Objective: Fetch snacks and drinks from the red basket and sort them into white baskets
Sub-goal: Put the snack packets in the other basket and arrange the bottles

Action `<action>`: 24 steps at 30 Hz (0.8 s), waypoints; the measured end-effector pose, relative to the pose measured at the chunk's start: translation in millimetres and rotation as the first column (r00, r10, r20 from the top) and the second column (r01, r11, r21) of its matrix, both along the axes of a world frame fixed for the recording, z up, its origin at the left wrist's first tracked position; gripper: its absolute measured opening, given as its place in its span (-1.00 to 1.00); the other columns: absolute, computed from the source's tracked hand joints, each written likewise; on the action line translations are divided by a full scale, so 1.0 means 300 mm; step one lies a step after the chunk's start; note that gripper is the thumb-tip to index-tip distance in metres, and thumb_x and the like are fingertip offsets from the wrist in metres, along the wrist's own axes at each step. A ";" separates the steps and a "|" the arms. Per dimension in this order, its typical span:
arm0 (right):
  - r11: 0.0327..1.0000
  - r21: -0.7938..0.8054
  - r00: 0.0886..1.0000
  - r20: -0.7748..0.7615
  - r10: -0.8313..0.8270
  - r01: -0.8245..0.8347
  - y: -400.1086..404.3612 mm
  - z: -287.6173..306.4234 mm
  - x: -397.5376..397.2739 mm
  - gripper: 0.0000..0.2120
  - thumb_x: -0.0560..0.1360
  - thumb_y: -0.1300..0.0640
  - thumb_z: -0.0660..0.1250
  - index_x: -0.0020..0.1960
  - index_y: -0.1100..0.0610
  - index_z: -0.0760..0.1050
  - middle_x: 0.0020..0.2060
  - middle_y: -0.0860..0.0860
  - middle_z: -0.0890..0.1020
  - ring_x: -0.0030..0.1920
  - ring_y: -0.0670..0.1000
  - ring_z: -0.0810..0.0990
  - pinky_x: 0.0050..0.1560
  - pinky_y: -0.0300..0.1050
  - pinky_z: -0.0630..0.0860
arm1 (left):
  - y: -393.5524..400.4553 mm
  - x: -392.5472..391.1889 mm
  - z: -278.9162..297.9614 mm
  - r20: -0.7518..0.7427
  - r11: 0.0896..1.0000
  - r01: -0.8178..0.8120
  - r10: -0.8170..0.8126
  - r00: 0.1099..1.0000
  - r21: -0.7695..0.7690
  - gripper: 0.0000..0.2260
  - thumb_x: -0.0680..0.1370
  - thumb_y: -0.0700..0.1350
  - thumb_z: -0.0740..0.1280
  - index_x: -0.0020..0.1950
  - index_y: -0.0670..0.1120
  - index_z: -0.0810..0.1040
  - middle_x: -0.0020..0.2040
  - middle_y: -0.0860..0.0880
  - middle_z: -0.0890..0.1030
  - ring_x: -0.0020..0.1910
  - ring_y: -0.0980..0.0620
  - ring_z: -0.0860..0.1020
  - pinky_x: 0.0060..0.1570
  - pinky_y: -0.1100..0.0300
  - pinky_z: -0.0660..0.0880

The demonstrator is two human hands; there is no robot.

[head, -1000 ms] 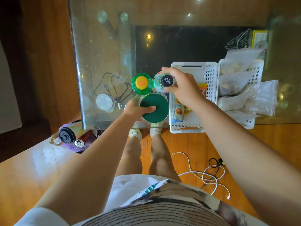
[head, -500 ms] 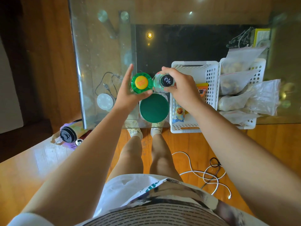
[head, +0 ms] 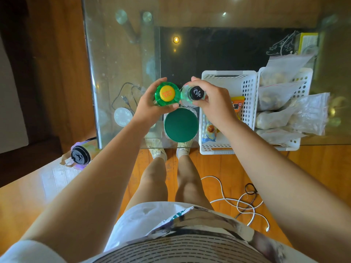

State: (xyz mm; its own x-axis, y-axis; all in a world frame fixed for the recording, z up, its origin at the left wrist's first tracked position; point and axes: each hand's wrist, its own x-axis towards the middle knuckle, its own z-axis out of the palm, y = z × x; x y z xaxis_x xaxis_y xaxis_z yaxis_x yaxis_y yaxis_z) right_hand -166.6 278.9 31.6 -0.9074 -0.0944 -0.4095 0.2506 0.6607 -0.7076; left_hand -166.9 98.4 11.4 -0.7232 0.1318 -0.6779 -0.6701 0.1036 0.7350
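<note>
At frame centre, the left hand (head: pixel 150 105) wraps the green bottle (head: pixel 167 94). The right hand (head: pixel 212 103) pinches the clear bottle (head: pixel 191 95), just beside the white basket (head: pixel 248 88). Bare glass surface (head: pixel 117 54) lies upper left.

White cable (head: pixel 245 205) on wooden floor (head: pixel 218 168); black cord (head: pixel 123 95) beneath glass table (head: pixel 117 54).

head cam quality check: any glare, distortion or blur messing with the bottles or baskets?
Head view: warm light, with bright ceiling-lamp reflections on the glass table, clear of the bottles. Wide-angle distortion bows the table edge and stretches the forearms. The green bottle in the left hand and the clear bottle in the right hand are sharp, as is the white basket; no motion blur.
</note>
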 end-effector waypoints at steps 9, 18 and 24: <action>0.920 0.041 0.830 0.416 -0.371 0.391 -0.035 -0.066 0.169 -0.31 0.41 0.07 0.43 0.44 0.15 0.19 0.34 0.09 0.42 0.33 0.08 0.40 0.24 -0.08 0.38 | 0.031 0.120 -0.055 0.326 0.968 0.213 -0.160 0.932 -0.136 -0.52 0.40 -0.21 0.48 0.28 -0.12 0.42 0.17 -0.11 0.56 0.01 -0.01 0.50 -0.17 0.20 0.51; 0.914 -0.045 0.810 0.484 -0.332 0.402 -0.075 -0.084 0.195 -0.64 0.47 0.15 0.34 0.25 0.20 0.45 0.15 0.09 0.60 0.17 0.05 0.55 0.08 -0.11 0.51 | 0.015 0.115 -0.057 0.328 0.981 0.174 -0.139 0.935 -0.082 -0.66 0.46 -0.26 0.40 0.21 -0.10 0.49 0.01 -0.01 0.57 -0.19 0.15 0.53 -0.46 0.43 0.50; 0.897 -0.032 0.777 0.514 -0.363 0.440 -0.073 -0.091 0.195 -0.54 0.47 0.13 0.36 0.32 0.19 0.38 0.22 0.11 0.56 0.22 0.09 0.52 0.20 0.11 0.50 | 0.015 0.111 -0.058 0.312 0.971 0.224 -0.188 0.932 -0.084 -0.62 0.48 -0.23 0.39 0.28 -0.08 0.44 0.06 0.00 0.56 -0.09 0.09 0.53 -0.37 0.41 0.54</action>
State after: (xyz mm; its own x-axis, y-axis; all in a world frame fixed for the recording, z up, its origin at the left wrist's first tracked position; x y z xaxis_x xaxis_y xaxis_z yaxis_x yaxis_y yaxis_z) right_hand -108.2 257.0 4.3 -0.5626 0.1415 -0.8145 0.8038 0.3241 -0.4989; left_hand -133.5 102.8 -6.1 -0.4498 0.1634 -0.8781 -0.8118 0.3352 0.4782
